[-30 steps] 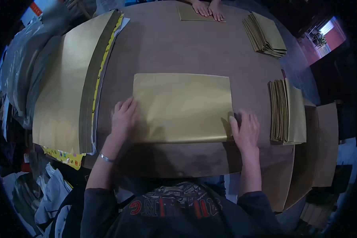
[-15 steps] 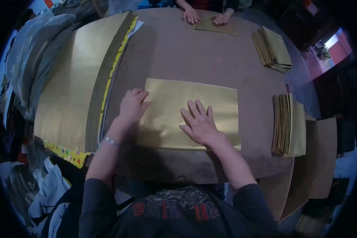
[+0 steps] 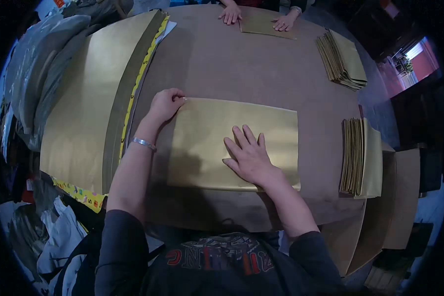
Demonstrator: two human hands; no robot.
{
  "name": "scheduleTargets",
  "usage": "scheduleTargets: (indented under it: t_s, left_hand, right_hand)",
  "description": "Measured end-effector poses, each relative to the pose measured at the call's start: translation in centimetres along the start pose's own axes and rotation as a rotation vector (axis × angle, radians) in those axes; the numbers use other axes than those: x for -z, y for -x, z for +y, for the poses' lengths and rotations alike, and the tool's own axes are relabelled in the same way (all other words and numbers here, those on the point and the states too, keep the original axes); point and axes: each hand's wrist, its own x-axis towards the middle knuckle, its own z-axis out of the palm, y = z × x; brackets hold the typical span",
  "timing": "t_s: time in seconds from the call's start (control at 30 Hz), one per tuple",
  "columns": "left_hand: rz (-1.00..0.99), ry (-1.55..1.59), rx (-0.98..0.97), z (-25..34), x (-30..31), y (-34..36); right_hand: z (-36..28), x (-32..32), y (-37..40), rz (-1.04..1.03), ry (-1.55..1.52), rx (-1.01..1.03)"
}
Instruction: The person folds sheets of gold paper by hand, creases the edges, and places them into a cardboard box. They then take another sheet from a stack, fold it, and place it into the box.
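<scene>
A folded sheet of gold paper [image 3: 207,148] lies flat on the table before me, its long sides running left to right. At its upper left corner, my left hand [image 3: 167,103] is closed, with thumb and fingertips pinching the corner. My right hand [image 3: 251,158] rests palm down on the right half of the sheet, its fingers spread. Shadow from my left arm falls over the sheet's lower left part.
Large gold sheets [image 3: 98,84] with a yellow printed edge cover the table's left side. Two piles of folded gold paper [image 3: 341,59] [image 3: 362,158] stand at the right, near a cardboard box [image 3: 399,197]. Across the table [image 3: 207,64], another person's hands [image 3: 285,22] touch a gold sheet [image 3: 261,24].
My left hand has slid up from the sheet's left edge to its upper left corner. My right hand stays in place. The other person's hand at the right now lies over their sheet.
</scene>
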Motion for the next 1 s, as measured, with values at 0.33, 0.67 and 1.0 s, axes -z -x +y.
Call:
scheduleTargets:
  t_s: [0.33,0.67,1.0]
  left_hand:
    - [0.044,-0.043,0.041,0.0,-0.4,-0.1]
    - [0.083,-0.060,-0.013,-0.2,-0.7,-0.1]
    - [0.071,0.003,-0.003,-0.6,-0.8,-0.2]
  right_hand:
    - [0.4,0.5,-0.8,0.057,-0.009,0.044]
    - [1.0,0.8,-1.9,0.057,0.014,0.026]
    - [2.0,0.2,-2.0,0.069,-0.011,-0.002]
